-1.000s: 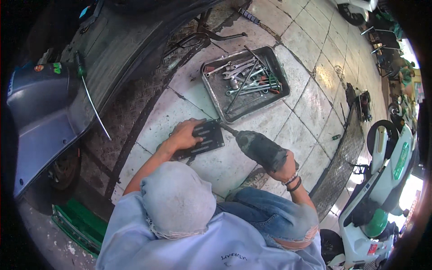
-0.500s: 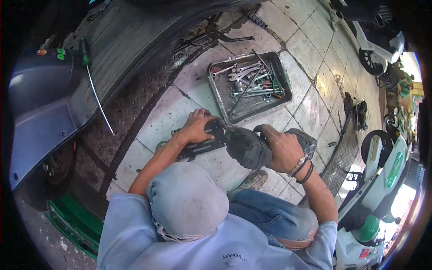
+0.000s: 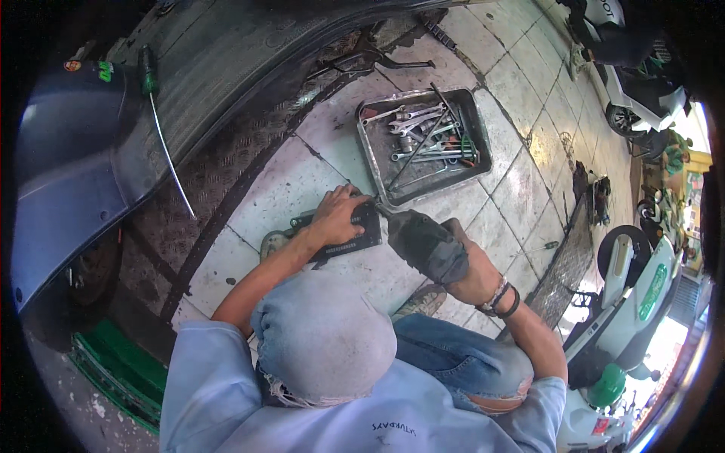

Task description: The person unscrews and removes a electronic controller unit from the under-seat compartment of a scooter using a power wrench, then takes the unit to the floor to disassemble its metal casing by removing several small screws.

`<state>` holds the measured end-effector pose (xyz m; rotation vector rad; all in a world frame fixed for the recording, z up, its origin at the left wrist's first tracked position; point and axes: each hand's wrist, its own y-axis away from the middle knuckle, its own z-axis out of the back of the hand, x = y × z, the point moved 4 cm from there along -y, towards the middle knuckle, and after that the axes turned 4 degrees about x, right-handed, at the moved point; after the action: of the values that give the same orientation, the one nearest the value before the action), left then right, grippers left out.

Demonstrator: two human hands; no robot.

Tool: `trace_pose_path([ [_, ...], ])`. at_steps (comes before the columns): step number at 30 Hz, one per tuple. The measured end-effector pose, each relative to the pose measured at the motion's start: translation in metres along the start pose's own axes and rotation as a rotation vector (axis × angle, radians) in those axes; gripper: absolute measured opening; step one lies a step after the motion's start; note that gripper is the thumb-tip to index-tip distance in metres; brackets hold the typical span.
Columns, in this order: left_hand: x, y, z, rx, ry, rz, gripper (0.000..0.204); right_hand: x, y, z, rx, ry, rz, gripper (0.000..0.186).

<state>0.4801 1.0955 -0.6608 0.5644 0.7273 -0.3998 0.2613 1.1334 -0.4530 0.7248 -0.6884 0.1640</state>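
Observation:
My right hand (image 3: pixel 472 278) is wrapped round a dark, worn cordless power driver (image 3: pixel 427 245). Its nose points left, at the upper right corner of a black slotted plate (image 3: pixel 349 245), close to my left fingertips. My left hand (image 3: pixel 338 214) grips that plate, thumb on its face and fingers along the far edge. Whether the driver's tip sits on a screw is too small to tell. Just beyond both hands lies a dark metal tray (image 3: pixel 368 155) with several wrenches (image 3: pixel 415 124), sockets and long rods in it.
A scooter's grey-blue body panel (image 3: pixel 68 181) rises at the left, with a green-handled screwdriver (image 3: pixel 148 79) resting against it. Past the tray lies a black lever-like part (image 3: pixel 400 64). Another screwdriver (image 3: pixel 551 245) is on the tiles at the right, near parked scooters (image 3: pixel 642 279).
My right hand and the driver have tilted; the block seen right of the hand before is now hidden. My left hand still holds the plate. The whole view has shifted slightly.

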Motion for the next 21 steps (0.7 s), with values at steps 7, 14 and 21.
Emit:
trace_pose_path([
  [7, -0.003, -0.003, 0.001, -0.001, 0.042, 0.003, 0.075, -0.023, 0.006, -0.015, -0.106, 0.208, 0.229, 0.049],
  [14, -0.002, -0.002, -0.001, 0.034, 0.041, 0.041, 0.080, -0.036, 0.011, -0.021, -0.118, 0.202, 0.242, 0.045],
  [21, 0.005, -0.005, -0.004, 0.018, 0.073, 0.017, 0.079, -0.007, 0.013, -0.008, 0.038, 0.054, -0.148, 0.055],
])
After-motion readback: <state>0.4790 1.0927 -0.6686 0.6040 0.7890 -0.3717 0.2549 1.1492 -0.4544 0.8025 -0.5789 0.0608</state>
